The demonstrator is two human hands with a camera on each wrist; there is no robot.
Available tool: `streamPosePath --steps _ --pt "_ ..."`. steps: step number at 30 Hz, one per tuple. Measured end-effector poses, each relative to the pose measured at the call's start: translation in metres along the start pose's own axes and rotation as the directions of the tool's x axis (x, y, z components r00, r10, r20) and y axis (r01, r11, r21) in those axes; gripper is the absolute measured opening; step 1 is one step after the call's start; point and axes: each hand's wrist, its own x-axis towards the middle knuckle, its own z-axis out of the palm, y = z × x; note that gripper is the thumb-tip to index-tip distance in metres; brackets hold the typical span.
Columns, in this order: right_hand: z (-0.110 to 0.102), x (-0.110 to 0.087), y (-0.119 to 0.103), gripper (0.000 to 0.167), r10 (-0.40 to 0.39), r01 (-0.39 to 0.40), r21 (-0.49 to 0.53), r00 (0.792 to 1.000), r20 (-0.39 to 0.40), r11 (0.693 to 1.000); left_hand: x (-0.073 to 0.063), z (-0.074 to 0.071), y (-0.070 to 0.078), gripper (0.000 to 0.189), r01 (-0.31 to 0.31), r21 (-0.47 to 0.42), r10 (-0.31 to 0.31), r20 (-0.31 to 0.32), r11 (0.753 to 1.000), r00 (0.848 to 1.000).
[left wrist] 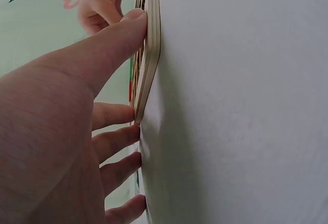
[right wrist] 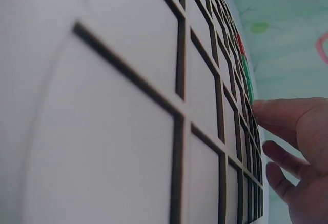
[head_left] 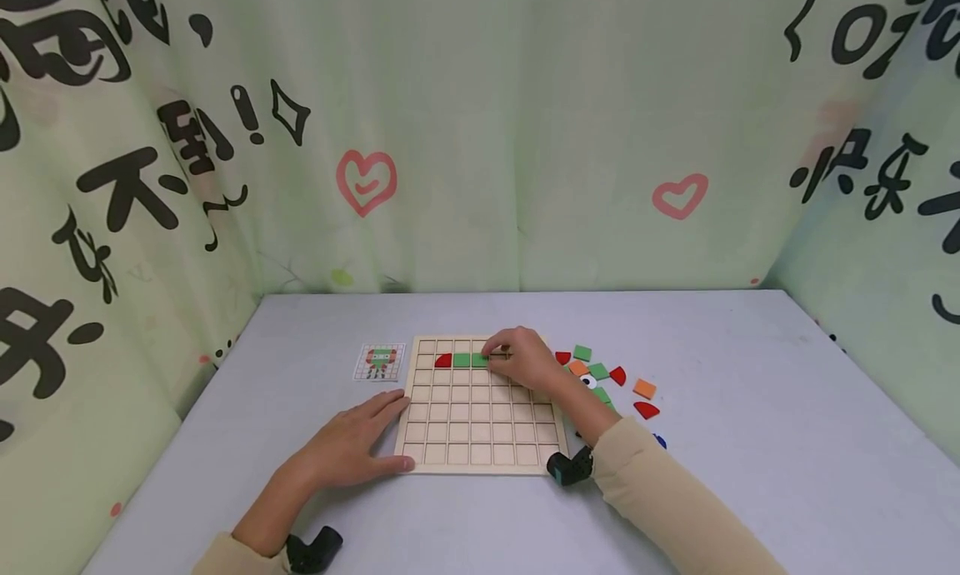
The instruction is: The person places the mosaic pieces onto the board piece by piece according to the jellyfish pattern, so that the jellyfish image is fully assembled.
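A wooden grid board [head_left: 481, 473] lies flat on the table. In its second row sit a red quarter-round tile [head_left: 443, 361] and, to its right, green square tiles [head_left: 461, 360]. My right hand [head_left: 522, 360] reaches over the board, thumb and forefinger pinching at the right end of the green tiles; its other fingers bend loosely in the right wrist view. My left hand [head_left: 352, 442] lies spread at the board's left side, thumb on the lower left corner and fingertips along the left edge. In the left wrist view the left thumb [left wrist: 134, 19] rests on the board's rim.
A small picture card [head_left: 379, 362] with a figure on a grid lies left of the board. Right of it are scattered loose tiles: an orange square [head_left: 644, 389], a red quarter-round piece [head_left: 646, 410], several green squares and an eye tile [head_left: 588, 382]. A printed curtain [head_left: 480, 142] surrounds the table.
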Motion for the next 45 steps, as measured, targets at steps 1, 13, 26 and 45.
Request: streamPosePath --steps 1,13,26,45 --pt "-0.001 -0.001 0.000 0.013 0.004 -0.004 0.002 1.000 0.000 1.000 0.000 0.000 0.000 0.088 -0.001 0.002 0.001 0.000 1.000 1.000" --pt "-0.016 -0.016 -0.001 0.018 0.007 -0.007 -0.026 1.000 -0.011 1.000 0.000 -0.001 0.002 0.086 0.006 0.009 -0.006 -0.016 1.000 1.000" --pt "-0.029 -0.029 0.010 0.017 0.079 -0.081 -0.025 0.995 -0.066 0.996 0.003 0.002 0.000 0.084 -0.001 -0.029 -0.002 -0.114 1.000 0.994" --pt "-0.055 -0.054 0.037 0.019 0.157 -0.163 -0.055 0.983 -0.093 0.985 0.003 0.001 -0.002 0.087 0.012 -0.052 -0.017 -0.092 0.999 0.996"
